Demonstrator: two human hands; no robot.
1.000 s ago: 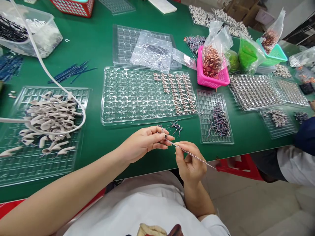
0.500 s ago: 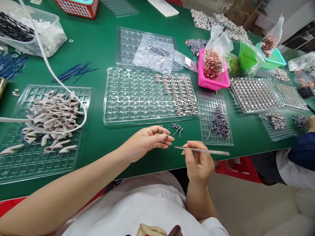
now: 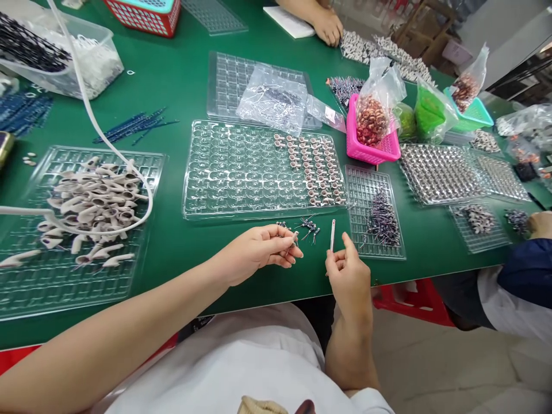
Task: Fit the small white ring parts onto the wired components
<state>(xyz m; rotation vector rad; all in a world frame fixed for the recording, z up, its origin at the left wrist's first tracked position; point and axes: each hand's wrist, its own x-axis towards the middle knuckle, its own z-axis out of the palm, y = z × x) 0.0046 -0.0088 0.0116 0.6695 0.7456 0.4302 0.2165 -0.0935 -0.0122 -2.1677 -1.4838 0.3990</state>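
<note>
My left hand (image 3: 263, 248) is closed in a pinch over the table edge. Between its fingertips is a small pale earbud shell (image 3: 295, 236), partly hidden by the fingers. To its right, my right hand (image 3: 351, 273) is closed around metal tweezers (image 3: 333, 233), whose blunt end points away from me while the tips are hidden below the hand. Just beyond my left fingers lie several small dark wired parts (image 3: 308, 226). A clear tray (image 3: 241, 172) behind them has beige earbud shells (image 3: 321, 164) in its right-hand pockets.
On the left, a clear tray (image 3: 86, 293) carries a pile of beige shells (image 3: 99, 195), with a white cable (image 3: 77, 75) looped over it. Dark wired parts (image 3: 383, 218) fill a tray at right, near a pink basket (image 3: 373, 152). Co-workers' hands (image 3: 328, 26) show at the back and far right.
The tweezers have swung from lying sideways, tips toward my left hand, to pointing away blunt end up. My left hand still pinches the shell. A co-worker's hand has appeared at the back.
</note>
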